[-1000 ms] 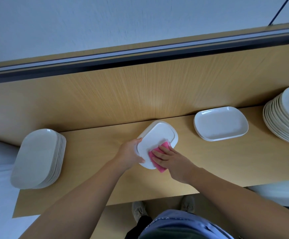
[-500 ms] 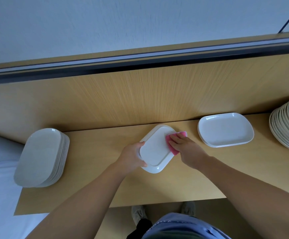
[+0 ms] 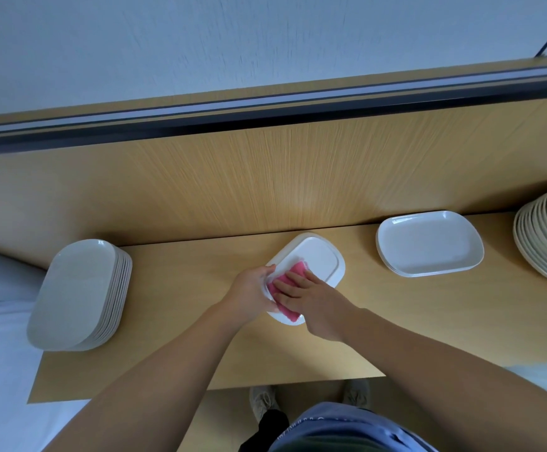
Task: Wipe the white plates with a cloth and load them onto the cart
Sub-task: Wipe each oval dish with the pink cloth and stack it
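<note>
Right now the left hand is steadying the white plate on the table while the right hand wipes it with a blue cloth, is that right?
Not quite: the cloth is pink, not blue. The head view shows it. The rest stands: the left hand steadies the white plate on the table while the right hand wipes it.

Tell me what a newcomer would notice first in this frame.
The pink cloth stands out, pressed by the right hand onto a white plate on the wooden counter, whose edge the left hand grips. A tall stack stands at left, a low stack and round plates at right.
</note>
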The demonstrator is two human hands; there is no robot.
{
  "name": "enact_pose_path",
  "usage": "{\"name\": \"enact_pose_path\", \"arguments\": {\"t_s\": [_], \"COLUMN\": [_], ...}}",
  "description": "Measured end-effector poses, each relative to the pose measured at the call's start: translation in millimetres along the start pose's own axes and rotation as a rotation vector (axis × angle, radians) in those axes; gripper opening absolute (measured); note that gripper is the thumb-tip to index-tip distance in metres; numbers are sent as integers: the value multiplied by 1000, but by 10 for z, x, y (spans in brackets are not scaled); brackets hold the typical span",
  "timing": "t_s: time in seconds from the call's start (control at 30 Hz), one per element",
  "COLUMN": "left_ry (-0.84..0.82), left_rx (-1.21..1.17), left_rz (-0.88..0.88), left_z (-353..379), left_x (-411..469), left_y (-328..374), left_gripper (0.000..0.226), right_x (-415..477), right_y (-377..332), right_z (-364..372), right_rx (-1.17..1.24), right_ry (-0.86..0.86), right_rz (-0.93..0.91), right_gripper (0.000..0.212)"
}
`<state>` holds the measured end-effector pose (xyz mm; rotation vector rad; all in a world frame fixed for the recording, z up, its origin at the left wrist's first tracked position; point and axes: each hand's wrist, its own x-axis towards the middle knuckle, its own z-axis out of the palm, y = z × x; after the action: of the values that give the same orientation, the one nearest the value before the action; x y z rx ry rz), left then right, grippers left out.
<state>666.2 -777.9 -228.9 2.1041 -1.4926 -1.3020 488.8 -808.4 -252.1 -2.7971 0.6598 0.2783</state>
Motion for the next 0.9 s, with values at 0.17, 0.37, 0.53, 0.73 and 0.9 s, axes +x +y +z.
{"name": "enact_pose_path", "arguments": {"t_s": [0.17, 0.37, 0.53, 0.73, 0.9], "left_ry": [20, 26, 13, 18, 7], "left_rx": [39, 39, 34, 5, -149], "left_rz": [34, 31, -33, 22, 14], "left_z": [8, 30, 32, 4, -17], "left_x": [-25, -59, -67, -99, -129], "left_y": [9, -4, -10, 71, 132], "left_gripper": [84, 74, 93, 74, 37], "right_x": [32, 1, 31, 43, -166], "right_y": [97, 497, 808, 847, 920], "right_z": [-51, -64, -131, -161, -127], "right_rx": [-13, 30, 9, 112, 309], "right_ry": [-39, -59, -86, -27, 181], "right_rz": [-22, 105, 221, 338, 371], "right_gripper": [74, 74, 73, 71, 63]}}
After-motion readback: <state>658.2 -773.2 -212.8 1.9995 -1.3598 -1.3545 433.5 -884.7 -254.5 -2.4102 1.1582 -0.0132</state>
